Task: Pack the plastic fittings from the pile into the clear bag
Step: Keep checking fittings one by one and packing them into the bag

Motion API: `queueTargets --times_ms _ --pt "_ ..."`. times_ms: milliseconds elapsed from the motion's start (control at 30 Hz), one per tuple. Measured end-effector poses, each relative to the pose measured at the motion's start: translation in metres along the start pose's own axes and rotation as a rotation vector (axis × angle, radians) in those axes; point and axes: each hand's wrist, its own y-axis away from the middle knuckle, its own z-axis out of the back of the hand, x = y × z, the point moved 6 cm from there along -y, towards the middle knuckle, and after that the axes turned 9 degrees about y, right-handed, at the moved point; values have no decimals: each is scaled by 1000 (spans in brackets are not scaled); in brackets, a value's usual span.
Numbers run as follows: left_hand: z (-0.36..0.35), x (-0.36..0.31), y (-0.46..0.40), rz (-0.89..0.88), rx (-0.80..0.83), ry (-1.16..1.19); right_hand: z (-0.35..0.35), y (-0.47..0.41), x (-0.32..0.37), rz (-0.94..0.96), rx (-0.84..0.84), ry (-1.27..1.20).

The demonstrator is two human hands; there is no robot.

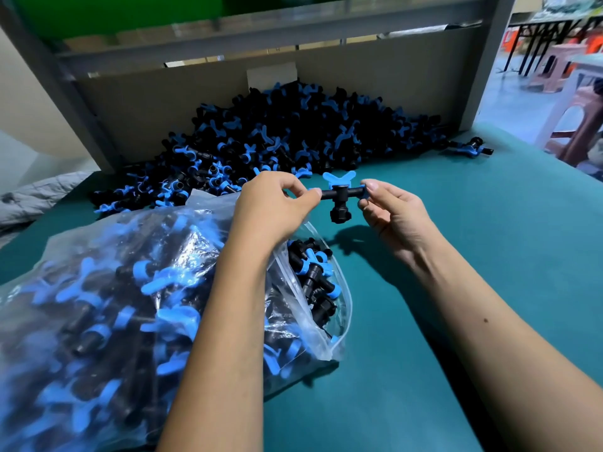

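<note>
Nearest, below and to the left of the grip, the clear bag (137, 308) lies on the green table (456, 288), bulging with black-and-blue fittings, its open mouth facing right under the left forearm. Above that mouth, the left hand (274, 203) pinches one end of a single black fitting (341, 197) between thumb and fingertips, and the right hand (388, 207) pinches the opposite end. The fitting hangs level between them, clear of the table, its blue butterfly handle up and a black nut pointing down. Beyond the grip, the pile (277, 138) of fittings is heaped against a grey board (375, 73). A few strays (470, 148) lie far right of it.
</note>
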Motion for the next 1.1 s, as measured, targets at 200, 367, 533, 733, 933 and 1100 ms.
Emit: queueTargets --times_ms 200,367,533,733,933,1100 --pt "-10 0 0 -50 73 -33 -24 4 -11 37 166 114" --pt "1 1 -2 -12 -27 6 -8 -1 -12 66 -16 36" --pt "3 0 0 -23 -160 6 -4 -3 -5 267 -132 253" --pt "1 0 -2 -13 -152 -22 -42 7 -25 387 1 668" --pt "4 -4 0 -56 -158 41 -32 3 -35 115 -29 144" --pt "15 -12 1 -86 -235 190 -34 9 -40 -295 155 -624"
